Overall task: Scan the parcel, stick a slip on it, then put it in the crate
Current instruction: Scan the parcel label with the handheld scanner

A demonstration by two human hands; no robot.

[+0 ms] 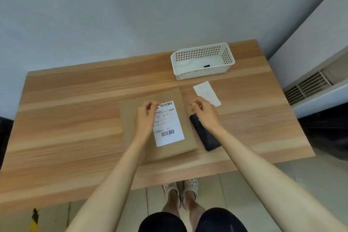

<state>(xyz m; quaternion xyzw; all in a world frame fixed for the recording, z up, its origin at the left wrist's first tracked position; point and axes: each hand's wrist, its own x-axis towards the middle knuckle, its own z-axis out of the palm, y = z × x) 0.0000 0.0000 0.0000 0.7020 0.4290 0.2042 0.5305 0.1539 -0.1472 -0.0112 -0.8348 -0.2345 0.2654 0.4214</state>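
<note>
A flat brown parcel (pixel 131 118) lies on the wooden table (pixel 66 118). A white slip (pixel 170 128) with two barcodes lies on its right half. My left hand (pixel 146 117) hovers over the slip's upper left corner, fingers curled and pinching at that corner. My right hand (pixel 202 111) is just right of the parcel, above a black phone (pixel 207 137), fingers curled with nothing visible in them. The white perforated crate (pixel 202 62) stands at the back right of the table, apart from both hands.
A white piece of backing paper (pixel 207 93) lies between the crate and the phone. Some white material and a small black item sit inside the crate. A wall runs behind the table, and a vent unit (pixel 308 86) is at right.
</note>
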